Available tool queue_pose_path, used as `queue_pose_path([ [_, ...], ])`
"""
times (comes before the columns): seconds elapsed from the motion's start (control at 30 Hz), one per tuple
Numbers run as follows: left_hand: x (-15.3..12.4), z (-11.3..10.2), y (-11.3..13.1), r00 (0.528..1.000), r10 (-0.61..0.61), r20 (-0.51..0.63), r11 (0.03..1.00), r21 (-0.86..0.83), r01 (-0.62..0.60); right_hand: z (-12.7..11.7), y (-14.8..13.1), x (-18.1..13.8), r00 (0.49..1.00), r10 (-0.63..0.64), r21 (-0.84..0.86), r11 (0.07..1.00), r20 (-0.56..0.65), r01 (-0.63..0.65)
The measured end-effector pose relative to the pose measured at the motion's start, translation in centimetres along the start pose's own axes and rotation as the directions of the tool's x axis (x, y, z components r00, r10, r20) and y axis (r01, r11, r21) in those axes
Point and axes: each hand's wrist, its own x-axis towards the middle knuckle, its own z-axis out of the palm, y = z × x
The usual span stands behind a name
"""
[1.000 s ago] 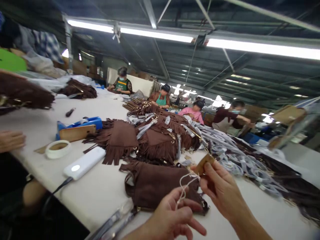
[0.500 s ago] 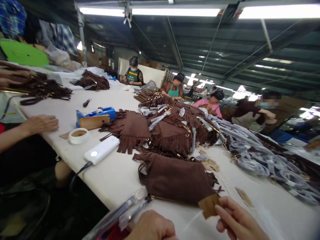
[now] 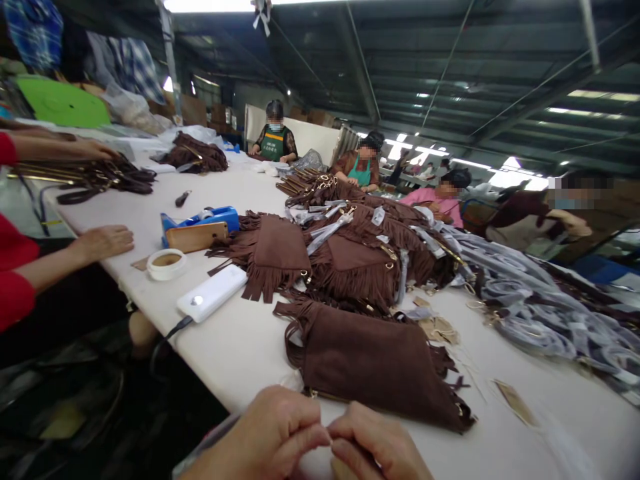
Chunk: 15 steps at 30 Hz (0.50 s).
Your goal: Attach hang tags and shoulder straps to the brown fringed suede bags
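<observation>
My left hand (image 3: pixel 265 437) and my right hand (image 3: pixel 377 447) meet at the bottom edge, fingertips pinched together on something too small to make out. Just beyond them a brown suede fringed bag (image 3: pixel 370 360) lies flat on the white table (image 3: pixel 240 347). The brown tag and string seen earlier are hidden. Behind the bag rises a pile of the same fringed bags (image 3: pixel 345 257).
A white power bank (image 3: pixel 213 293) with cable, a tape roll (image 3: pixel 166 261) and a blue dispenser (image 3: pixel 210 219) lie left. Grey wrapped straps (image 3: pixel 530 307) and loose tags (image 3: pixel 515 401) lie right. A person's hand (image 3: pixel 103 241) rests on the left edge; several workers sit far side.
My hands dropped toward the bottom edge and closed together; the brown tag my right hand held up is out of sight. The view shifted right and the neighbour's hand moved along the table.
</observation>
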Motion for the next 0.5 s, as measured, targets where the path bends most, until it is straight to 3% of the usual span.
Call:
queue_pose_path([
  [0.13,-0.6,-0.8,-0.6,0.997,-0.045,-0.056,0.991,-0.131,0.038,0.1,-0.1,2.5,0.994,-0.103,-0.038,0.994,-0.028,0.102],
  [0.27,-0.5,-1.2,-1.0,0.987,-0.075,-0.142,0.974,-0.223,0.042,0.7,0.1,4.1,0.999,-0.047,-0.03,0.998,-0.009,0.046],
  [0.4,-0.2,-2.0,-1.8,0.985,-0.098,-0.139,0.965,-0.254,0.061,0.2,-0.1,5.6,0.999,0.016,0.01,1.0,0.039,-0.016],
  [0.5,0.1,-2.6,-2.3,0.981,-0.102,-0.165,0.989,-0.121,0.082,-0.2,0.2,6.7,0.994,0.104,0.054,0.993,0.03,-0.105],
])
